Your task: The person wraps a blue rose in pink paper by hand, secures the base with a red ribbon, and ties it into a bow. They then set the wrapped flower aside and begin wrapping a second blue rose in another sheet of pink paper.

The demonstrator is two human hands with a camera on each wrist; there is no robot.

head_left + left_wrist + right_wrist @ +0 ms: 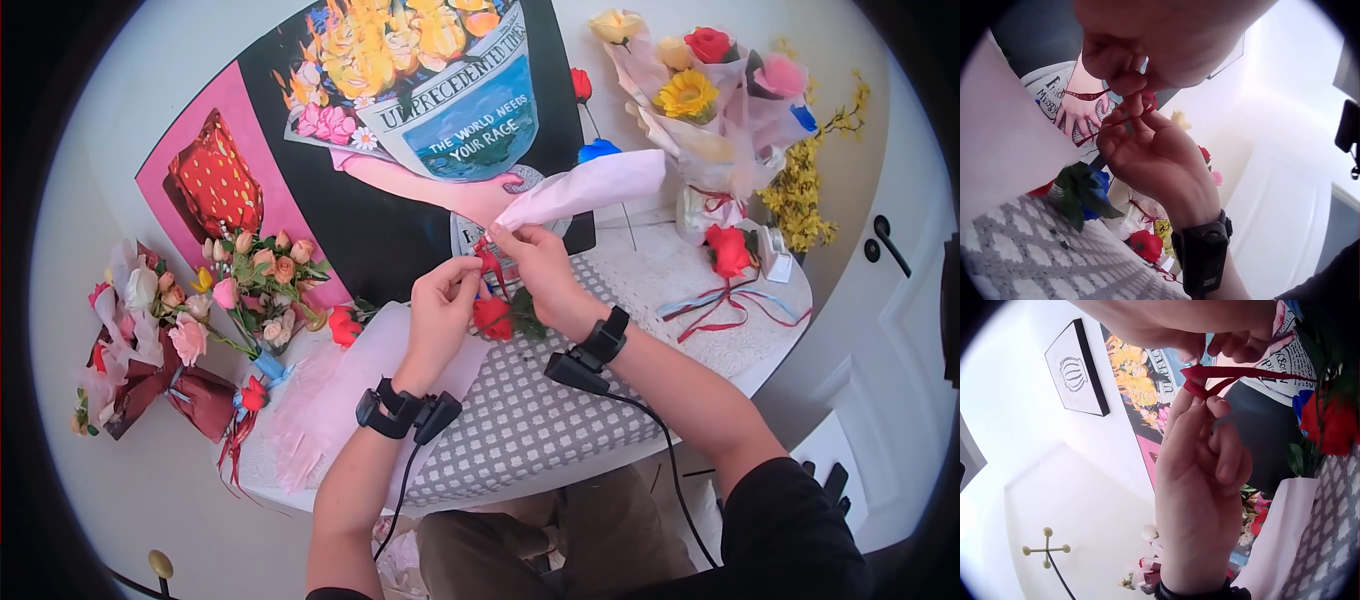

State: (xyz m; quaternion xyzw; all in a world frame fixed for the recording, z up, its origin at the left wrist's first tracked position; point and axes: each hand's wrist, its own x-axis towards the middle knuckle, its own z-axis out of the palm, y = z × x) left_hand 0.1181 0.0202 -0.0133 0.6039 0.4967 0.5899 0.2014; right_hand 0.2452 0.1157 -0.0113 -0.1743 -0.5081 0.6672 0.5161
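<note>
Both hands meet over the table, fingers working a thin red ribbon point(1260, 374). My left hand point(440, 305) pinches the ribbon between thumb and fingertips, a folded loop showing there in the right wrist view. My right hand point(545, 275) is close against it and pinches the ribbon too, with a strand across its fingers in the left wrist view. A rolled pale pink wrapping paper point(590, 187) extends up and right from the right hand's fingertips. Below the hands are a red rose point(492, 318) and green leaves point(526, 316).
Pink wrapping paper point(370, 365) lies left on the grey patterned cloth point(560, 410). Flower bouquets stand at the left point(180, 380) and back right point(690, 110). A tape dispenser point(774, 255) and loose ribbons point(735, 300) lie on the right. A painted board point(420, 130) leans behind.
</note>
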